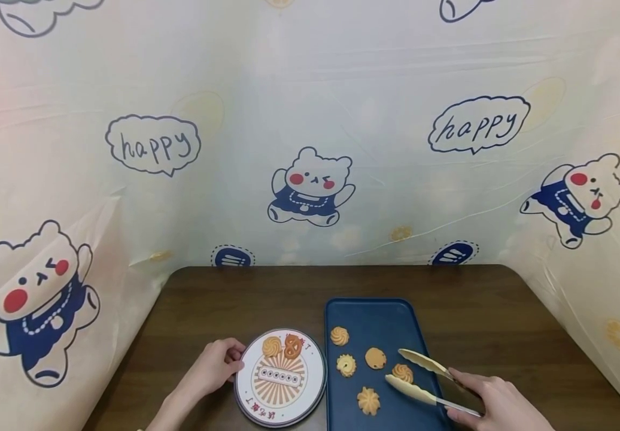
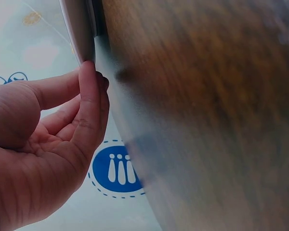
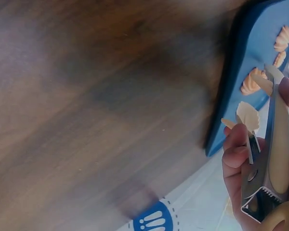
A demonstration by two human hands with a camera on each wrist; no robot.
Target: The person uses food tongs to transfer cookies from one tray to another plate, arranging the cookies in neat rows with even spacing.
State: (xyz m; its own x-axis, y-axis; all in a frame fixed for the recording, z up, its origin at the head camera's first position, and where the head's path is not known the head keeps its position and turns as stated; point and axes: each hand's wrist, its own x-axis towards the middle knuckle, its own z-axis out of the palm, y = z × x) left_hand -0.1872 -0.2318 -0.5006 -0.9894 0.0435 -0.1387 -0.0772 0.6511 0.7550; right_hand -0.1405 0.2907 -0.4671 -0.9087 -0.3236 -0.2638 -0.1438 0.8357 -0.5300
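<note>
My left hand [image 1: 217, 366] pinches the left rim of a white round plate [image 1: 314, 374] printed with a sunburst and red characters. A second rim shows beneath it. Near the plate's far edge lie a round swirl cookie [image 1: 271, 346] and a pretzel [image 1: 293, 346]. In my right hand [image 1: 498, 404] are metal tongs with cream tips [image 1: 411, 389]. The tongs are spread, their tips on either side of a swirl cookie [image 1: 403, 373] on the blue tray [image 1: 380, 317]; contact cannot be told. The right wrist view shows the hand gripping the tongs [image 3: 279, 144].
Also on the tray lie another swirl cookie [image 1: 339, 336], a flower-shaped cookie [image 1: 346, 365], a round flat cookie [image 1: 376, 358] and a star-shaped cookie [image 1: 368, 400]. Plate and tray stand side by side on a dark wooden table [image 1: 234, 299]. A printed curtain [image 1: 385, 197] surrounds its far edge and sides.
</note>
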